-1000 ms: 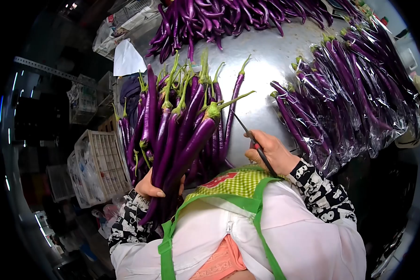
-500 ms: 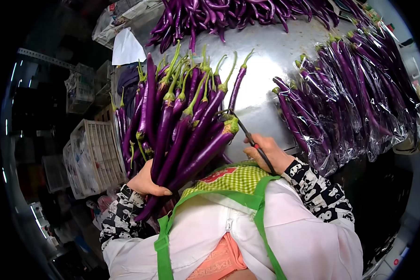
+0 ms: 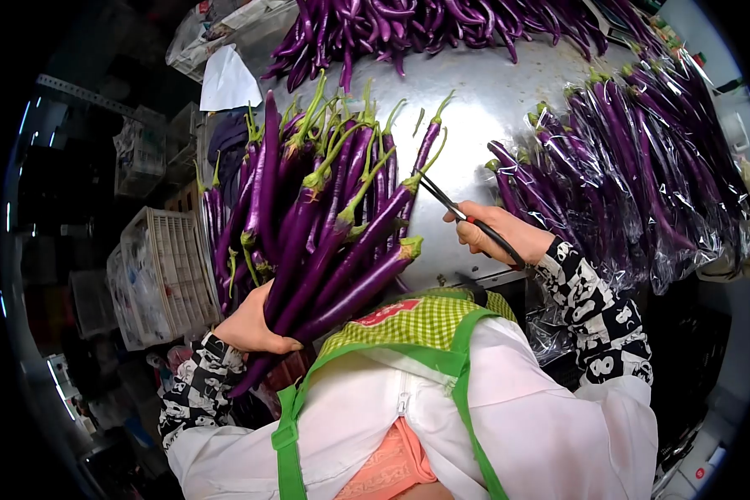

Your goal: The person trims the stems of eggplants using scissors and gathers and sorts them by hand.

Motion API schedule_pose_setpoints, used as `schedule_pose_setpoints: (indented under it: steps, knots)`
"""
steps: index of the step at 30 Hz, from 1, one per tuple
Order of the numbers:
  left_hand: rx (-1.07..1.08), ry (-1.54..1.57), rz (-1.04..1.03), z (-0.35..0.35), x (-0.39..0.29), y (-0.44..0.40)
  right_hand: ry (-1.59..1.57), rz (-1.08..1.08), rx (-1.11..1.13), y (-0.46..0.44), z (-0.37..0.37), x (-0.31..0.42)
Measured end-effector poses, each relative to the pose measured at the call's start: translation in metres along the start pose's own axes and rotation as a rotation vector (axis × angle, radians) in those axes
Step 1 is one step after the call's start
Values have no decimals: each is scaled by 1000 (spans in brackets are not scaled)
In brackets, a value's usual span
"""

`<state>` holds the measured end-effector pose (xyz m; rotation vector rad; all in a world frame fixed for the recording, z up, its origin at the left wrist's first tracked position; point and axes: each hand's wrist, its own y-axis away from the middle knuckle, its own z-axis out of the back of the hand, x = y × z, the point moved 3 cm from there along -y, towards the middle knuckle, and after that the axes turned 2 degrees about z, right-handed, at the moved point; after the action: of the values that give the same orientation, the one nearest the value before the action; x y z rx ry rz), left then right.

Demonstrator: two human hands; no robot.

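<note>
My left hand [image 3: 257, 325] is wrapped round the lower ends of several long purple eggplants [image 3: 342, 279], fanned out with their green stems pointing up and away. The lowest eggplant has a short, blunt stem end; those above it carry long stems. In my right hand [image 3: 500, 229] is a pair of scissors [image 3: 442, 197] with black and red handles. Its blade tips are at the stem end of the second-lowest eggplant, touching or just beside it. More eggplants [image 3: 250, 196] lie behind the bunch on the metal table [image 3: 462, 108].
Clear plastic bags of eggplants [image 3: 617, 167] lie at the right. A loose eggplant pile [image 3: 392, 25] covers the far edge. A white paper [image 3: 229, 79] and a dark cloth [image 3: 227, 137] lie at the left corner. A white plastic crate [image 3: 171, 275] stands left of the table.
The scissors have moved up and away from the lowest eggplant to the one above, whose stem now leans right. A small green piece now shows above the table.
</note>
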<state>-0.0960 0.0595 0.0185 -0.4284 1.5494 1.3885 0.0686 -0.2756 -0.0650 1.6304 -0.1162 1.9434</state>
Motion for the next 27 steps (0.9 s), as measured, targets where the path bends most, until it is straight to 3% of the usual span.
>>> schedule_pose_setpoints:
  steps: [6, 8, 10, 13, 16, 19, 22, 24, 27]
  knots:
    - [14, -89, -24, 0, 0, -2, -97, -126, 37, -8, -14, 4]
    - [-25, -48, 20, 0, -2, -2, -504, -18, -28, -7, -21, -7]
    - [-23, -81, -8, 2, 2, -4, -538, -22, -8, -6, -19, -5]
    - [-8, -80, 2, -1, -3, -6, -376, -13, -34, -3, -15, 4]
    - [-2, -69, -8, -2, -6, -8, -153, -166, -90, 0, -19, -3]
    - [-35, -170, -30, 0, -3, -10, 160, 32, -326, 7, -18, -10]
    - [-51, -176, 11, 2, 16, -11, 10, 41, -156, 21, -19, 13]
    - [-46, -204, 14, 2, 15, -12, -145, -99, 153, 28, -22, 33]
    - [-63, -256, -8, 1, 16, -14, -121, -64, 230, 18, -28, 35]
